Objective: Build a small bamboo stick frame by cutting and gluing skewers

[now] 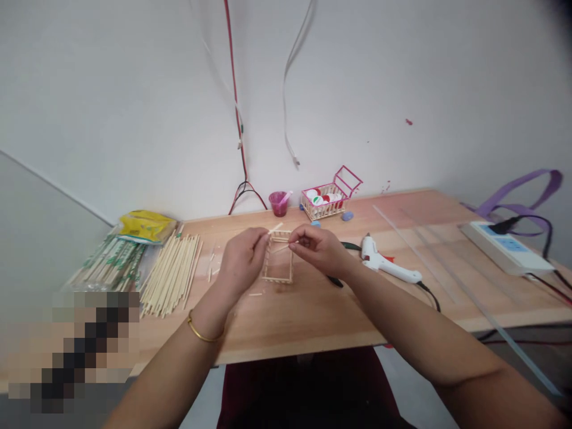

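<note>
My left hand is closed in a pinch on a thin wooden stick that points up and right. My right hand pinches the other end of a short stick beside it. Both hands hover just above a small rectangular frame of glued sticks lying on the wooden table. A white glue gun lies right of my right hand.
Loose wooden sticks and wrapped stick bundles lie at the left, with a yellow packet behind. A pink cup and a pink wire basket stand at the wall. A power strip and clear glue rods are at the right.
</note>
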